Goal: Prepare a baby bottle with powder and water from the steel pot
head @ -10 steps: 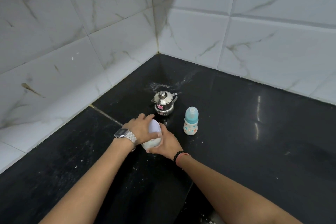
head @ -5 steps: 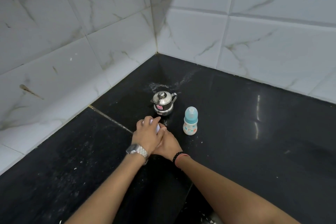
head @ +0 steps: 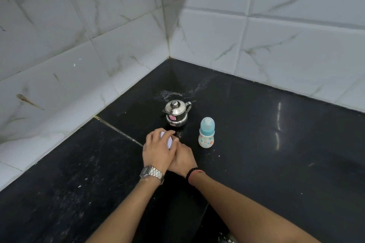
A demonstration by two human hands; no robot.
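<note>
1. White marbled tile wall (head: 59, 49) on my left, meets the other wall in the corner behind the pot
2. Black countertop (head: 276, 154) with pale specks and smears, a thin seam line running diagonally across it
3. My left hand (head: 158, 150), metal watch (head: 152, 172) on that wrist, lies over the top of a small white container (head: 169, 142), fingers curled round it
4. My right hand (head: 182, 157), bead bracelet (head: 192, 171) on the wrist, sits tucked under the left and grips the same container from the right side; most of the container is hidden
5. Steel pot (head: 176, 112) stands upright just behind my hands, lid on, pink sticker facing me
6. Baby bottle (head: 206, 132) stands upright right of the pot and my hands, blue cap on, apart from both
</note>
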